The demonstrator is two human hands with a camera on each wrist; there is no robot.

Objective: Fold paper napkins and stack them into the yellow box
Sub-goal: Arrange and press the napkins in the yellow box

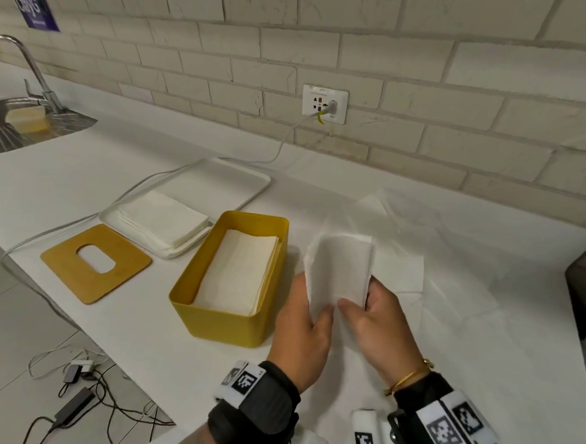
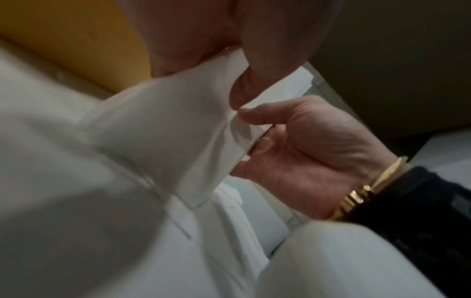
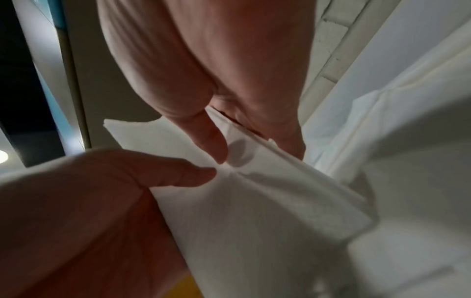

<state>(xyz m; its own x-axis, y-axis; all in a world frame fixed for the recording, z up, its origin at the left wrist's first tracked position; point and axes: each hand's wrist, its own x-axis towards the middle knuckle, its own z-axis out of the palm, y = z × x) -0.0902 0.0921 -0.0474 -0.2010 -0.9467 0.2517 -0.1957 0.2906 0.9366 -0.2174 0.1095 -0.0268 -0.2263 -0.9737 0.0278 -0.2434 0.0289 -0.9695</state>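
Both your hands hold 1 white napkin [image 1: 339, 270] up off the worktop [image 1: 111, 185]. Your left hand [image 1: 303, 327] pinches its bottom edge with the thumb on the side facing you and the fingers behind. Your right hand [image 1: 376, 323] pinches the same edge just beside it, thumb on the near side too. Your 2 thumbs almost touch. The napkin stands up from your grip and looks folded, with layered edges by your right fingers [image 3: 288, 141].

Just to the left of your left hand sits the yellow box [image 1: 222, 325], open on top, with a flat stack of folded napkins [image 1: 240, 276] inside. Past the box, farther from you, a white tray [image 1: 247, 176] holds a pile of napkins [image 1: 164, 219]. Left of the box lies a wooden lid [image 1: 64, 266] with an oval hole. Under and right of your right hand, more white paper [image 1: 460, 280] is spread on the worktop.
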